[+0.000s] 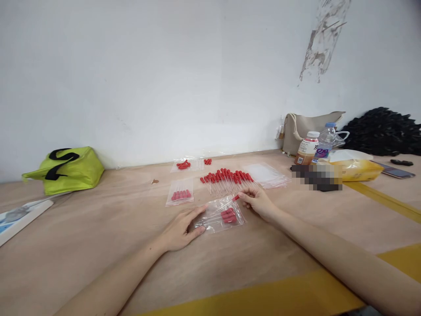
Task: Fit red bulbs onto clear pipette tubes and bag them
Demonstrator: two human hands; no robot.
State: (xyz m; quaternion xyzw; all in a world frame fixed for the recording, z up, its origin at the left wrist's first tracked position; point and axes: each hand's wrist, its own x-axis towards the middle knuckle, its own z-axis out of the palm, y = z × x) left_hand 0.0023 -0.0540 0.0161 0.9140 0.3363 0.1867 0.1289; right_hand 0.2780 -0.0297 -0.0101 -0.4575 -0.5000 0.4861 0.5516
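Observation:
My right hand (258, 202) pinches the red rubber bulb of a dropper (236, 198), whose clear stem points left into or over a clear plastic bag (215, 226); I cannot tell which. Several droppers with red bulbs (228, 215) lie inside that bag. At the bag's left end, my left hand (184, 228) holds it against the table, with thumb and index finger on it. Just beyond, several loose droppers (226, 176) lie in a fanned row, bulbs away from me. A second bag (180, 193) with red-bulbed droppers lies to the left.
Flat bags (268, 174) are stacked right of the row. Behind lie red bulbs (183, 164) on plastic. A green bag (74, 171) stands left. Bottles (307, 149), a yellow packet (357, 170), a beige bag (312, 123) and a phone (394, 170) are right. A wall rises behind.

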